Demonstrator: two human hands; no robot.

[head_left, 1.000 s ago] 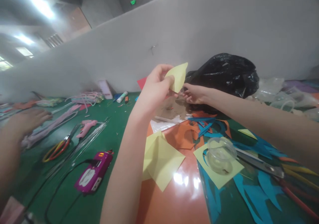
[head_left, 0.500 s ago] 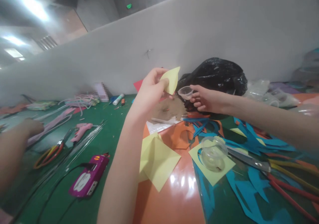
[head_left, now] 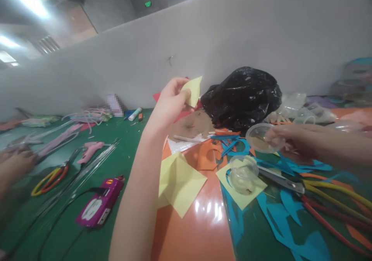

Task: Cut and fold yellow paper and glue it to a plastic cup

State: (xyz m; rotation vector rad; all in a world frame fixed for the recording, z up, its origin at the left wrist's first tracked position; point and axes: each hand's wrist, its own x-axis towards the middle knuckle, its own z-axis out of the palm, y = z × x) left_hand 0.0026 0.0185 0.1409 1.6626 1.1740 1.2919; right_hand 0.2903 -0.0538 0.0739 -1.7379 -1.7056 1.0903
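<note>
My left hand [head_left: 172, 98] pinches a piece of pale yellow paper [head_left: 193, 90] above a brown board. On the right, my right hand [head_left: 283, 141] grips a small clear plastic cup [head_left: 260, 138] by its rim; the fingers are a little blurred. Below that cup, another clear plastic cup [head_left: 243, 170] rests on a yellow paper square [head_left: 242, 201]. Scissors [head_left: 283, 179] with red and yellow handles lie beside it. More yellow paper sheets [head_left: 183, 187] spread over the orange sheet [head_left: 194, 230] in front of me.
A black plastic bag [head_left: 244, 96] leans against the grey wall [head_left: 203, 40]. Blue paper scraps [head_left: 286, 230] litter the right side. To the left lie a purple box with a cable [head_left: 101, 203], a pink glue gun [head_left: 91, 151] and other scissors [head_left: 52, 179]. Another person's hand [head_left: 17, 160] is at far left.
My right hand has pulled back from beside the black bag, moving right and nearer with a clear cup. My left hand keeps the yellow paper. The view has shifted slightly right.
</note>
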